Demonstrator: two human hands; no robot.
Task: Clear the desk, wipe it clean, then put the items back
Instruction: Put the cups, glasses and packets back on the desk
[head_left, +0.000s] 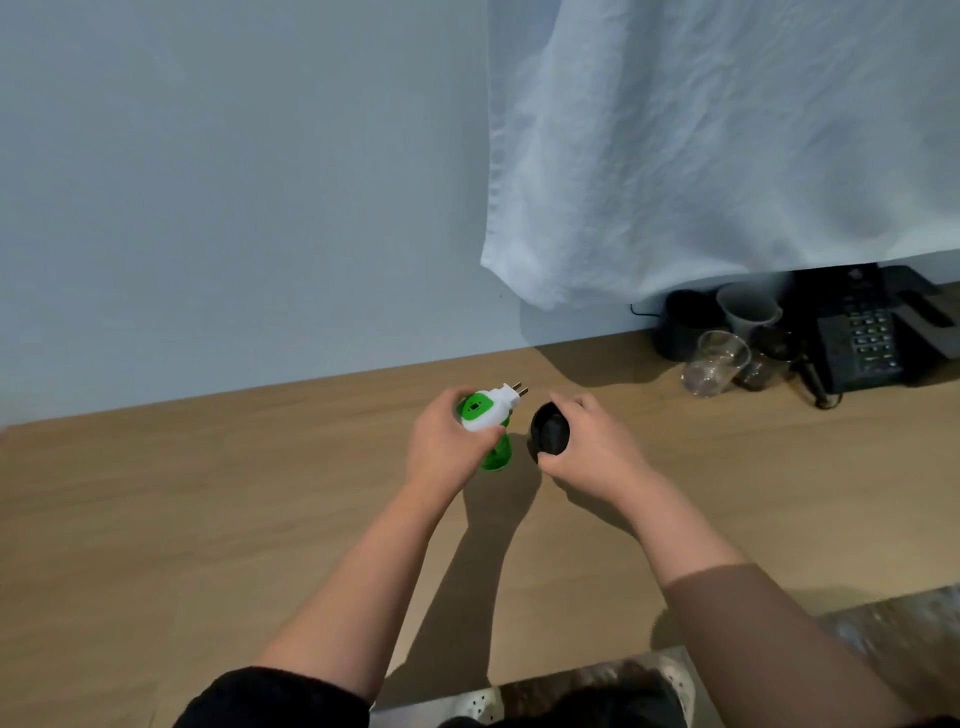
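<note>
**Both hands full, desk job somewhere in the middle**

The person stands at the wooden desk with something in each hand. The left hand is wrapped around a green and white plug-in, prongs pointing away towards the wall. Its green bottle hangs low over the wood, and I cannot tell whether it touches. The right hand, just beside it, grips a small round black object; what it is I can't make out.

Whether these two are being lifted off or set back down is not something I can read from here. No wiping rag is in sight. My guess is that plenty remains, because a cluster stands well beyond the right hand, under the hanging white cloth: a telephone, a black mug, a cloudy cup and a clear plastic cup.

The clear cup looks to hold little or nothing, perhaps a trace at the bottom. The mug and the cloudy cup hide their insides. The plug-in's bottle is green throughout, its fill level unreadable.
</note>
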